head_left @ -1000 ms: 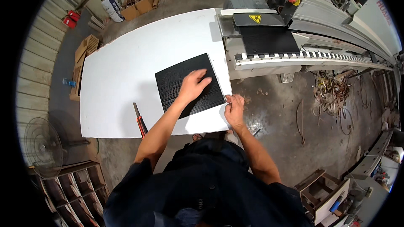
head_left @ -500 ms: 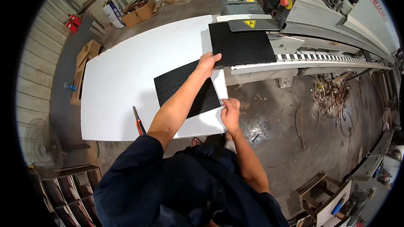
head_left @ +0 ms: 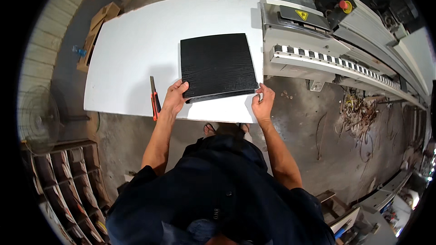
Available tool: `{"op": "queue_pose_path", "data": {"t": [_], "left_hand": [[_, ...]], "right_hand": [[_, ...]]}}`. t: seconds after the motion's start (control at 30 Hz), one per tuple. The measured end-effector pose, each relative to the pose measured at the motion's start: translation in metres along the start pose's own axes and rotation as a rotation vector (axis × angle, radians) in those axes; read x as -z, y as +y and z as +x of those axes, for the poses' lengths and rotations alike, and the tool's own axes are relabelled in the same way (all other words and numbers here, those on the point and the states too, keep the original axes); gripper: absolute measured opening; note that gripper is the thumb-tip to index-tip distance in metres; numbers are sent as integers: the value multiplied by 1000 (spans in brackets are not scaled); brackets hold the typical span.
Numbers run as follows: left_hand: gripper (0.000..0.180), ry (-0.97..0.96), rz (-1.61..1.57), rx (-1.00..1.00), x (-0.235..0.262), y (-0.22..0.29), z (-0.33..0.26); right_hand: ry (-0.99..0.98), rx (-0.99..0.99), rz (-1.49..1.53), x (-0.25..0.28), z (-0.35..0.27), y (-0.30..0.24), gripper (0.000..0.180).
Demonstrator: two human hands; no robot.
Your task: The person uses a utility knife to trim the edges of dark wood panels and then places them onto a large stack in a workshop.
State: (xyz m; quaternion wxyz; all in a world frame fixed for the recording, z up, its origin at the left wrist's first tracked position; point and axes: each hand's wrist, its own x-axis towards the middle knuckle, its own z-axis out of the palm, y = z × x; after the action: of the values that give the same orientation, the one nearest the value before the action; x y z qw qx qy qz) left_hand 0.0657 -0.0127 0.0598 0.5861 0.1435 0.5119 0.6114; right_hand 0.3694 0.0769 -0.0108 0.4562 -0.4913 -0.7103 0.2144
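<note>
Two black panels (head_left: 217, 63) with a wood-grain look lie one over the other on the white tabletop, their near edges showing as thin layers. At the near left corner my left hand (head_left: 175, 96) is closed on the panels, thumb on top and the other fingers partly hidden. My right hand (head_left: 263, 103) has curled fingers pinching at the near right corner. A utility knife (head_left: 155, 100) with an orange and black handle and its blade out rests on the table, left of my left hand.
The white table (head_left: 131, 54) abuts a long machine (head_left: 290, 31) with a toothed feed track (head_left: 327, 60) and red stop button (head_left: 345, 5) at right. Scrap strips (head_left: 356, 109) lie heaped on the floor. A caged fan (head_left: 42, 115) and compartment shelf (head_left: 68, 186) stand left.
One black panel has come off the machine onto the other on the table. My left hand has moved from its edge to the near left corner. The whole view has shifted.
</note>
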Motion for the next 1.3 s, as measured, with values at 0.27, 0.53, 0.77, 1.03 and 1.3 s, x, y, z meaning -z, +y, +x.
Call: {"op": "queue_pose_path", "data": {"t": [0.27,0.53,0.77,1.03,1.3], "left_hand": [[48,216,970,-323,-3,-13,-24],[72,120,1567,-479,1,-23,-34],[66,182,1459,-525,4,-25,-32],[63,196,1492,-593,6,-32,-33],[65,165,1433,-597,9,-31,-36]], "right_hand": [[-88,156,-120,4,-3,-7,43],[-258,192,-170,18,14,-4,47],[-256,144,-149,16,22,-7,38],[-295,63,-223,17,25,-13,35],[-304,54,-177,18,16,-1,37]]}}
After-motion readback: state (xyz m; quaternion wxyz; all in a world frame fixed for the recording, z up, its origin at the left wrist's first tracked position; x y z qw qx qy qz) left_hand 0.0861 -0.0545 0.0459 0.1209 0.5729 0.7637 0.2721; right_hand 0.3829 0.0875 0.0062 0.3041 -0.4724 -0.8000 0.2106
